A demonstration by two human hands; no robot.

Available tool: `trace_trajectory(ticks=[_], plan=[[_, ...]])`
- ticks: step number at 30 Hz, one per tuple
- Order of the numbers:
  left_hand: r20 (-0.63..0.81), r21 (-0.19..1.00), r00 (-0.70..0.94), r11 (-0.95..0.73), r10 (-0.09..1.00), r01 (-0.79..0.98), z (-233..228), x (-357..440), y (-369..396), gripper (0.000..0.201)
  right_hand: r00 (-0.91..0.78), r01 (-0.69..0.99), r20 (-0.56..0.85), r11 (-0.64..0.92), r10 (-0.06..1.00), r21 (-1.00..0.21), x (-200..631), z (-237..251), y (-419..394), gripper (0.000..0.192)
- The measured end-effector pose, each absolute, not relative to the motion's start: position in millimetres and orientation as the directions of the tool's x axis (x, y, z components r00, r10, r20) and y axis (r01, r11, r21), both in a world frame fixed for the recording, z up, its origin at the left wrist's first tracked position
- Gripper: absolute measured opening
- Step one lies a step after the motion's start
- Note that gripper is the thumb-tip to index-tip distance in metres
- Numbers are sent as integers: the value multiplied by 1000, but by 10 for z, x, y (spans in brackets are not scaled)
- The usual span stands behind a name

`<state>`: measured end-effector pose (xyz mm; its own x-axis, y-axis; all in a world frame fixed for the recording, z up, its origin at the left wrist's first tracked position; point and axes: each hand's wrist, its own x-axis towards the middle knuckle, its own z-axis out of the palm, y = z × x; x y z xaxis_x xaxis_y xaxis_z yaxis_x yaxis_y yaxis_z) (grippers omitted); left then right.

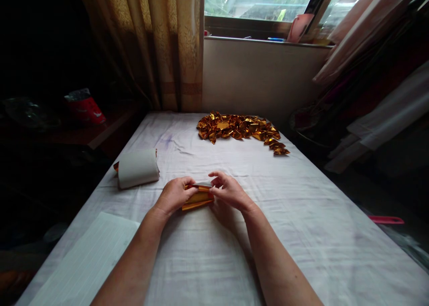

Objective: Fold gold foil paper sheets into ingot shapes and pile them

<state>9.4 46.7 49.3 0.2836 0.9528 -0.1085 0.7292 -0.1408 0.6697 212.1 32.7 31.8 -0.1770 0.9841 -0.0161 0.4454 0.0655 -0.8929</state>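
Between both hands, a sheet of gold foil paper (198,197) is held just over the table, partly folded, its shiny gold side facing me and a pale strip along its top edge. My left hand (177,193) grips its left end, thumb on the near side. At the right end, my right hand (229,190) pinches the paper with thumb and fingers. Farther back on the table lies a heap of folded gold foil pieces (236,126), a few trailing off toward the right.
A curled stack of white-backed paper (138,168) with gold edges sits at left. Near my left forearm lies a lined sheet (90,257). A white cloth (301,234) covers the table. A red container (85,107) stands on a side surface; a curtain (161,51) hangs behind.
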Motion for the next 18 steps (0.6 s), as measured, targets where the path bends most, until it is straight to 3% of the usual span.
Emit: trace_trajectory(ticks=[7,11,18], plan=[[-88,767,300,-128,950,628,468,97,474,20,-248,299,-74,4,966,-954,2162,261,340,37],[-89,778,321,-135,943,613,461,98,481,21,-277,292,-76,9,958,-956,2143,245,331,12],[-107,765,354,-150,929,626,489,118,448,23,-276,282,-30,51,961,-958,2108,227,353,23]])
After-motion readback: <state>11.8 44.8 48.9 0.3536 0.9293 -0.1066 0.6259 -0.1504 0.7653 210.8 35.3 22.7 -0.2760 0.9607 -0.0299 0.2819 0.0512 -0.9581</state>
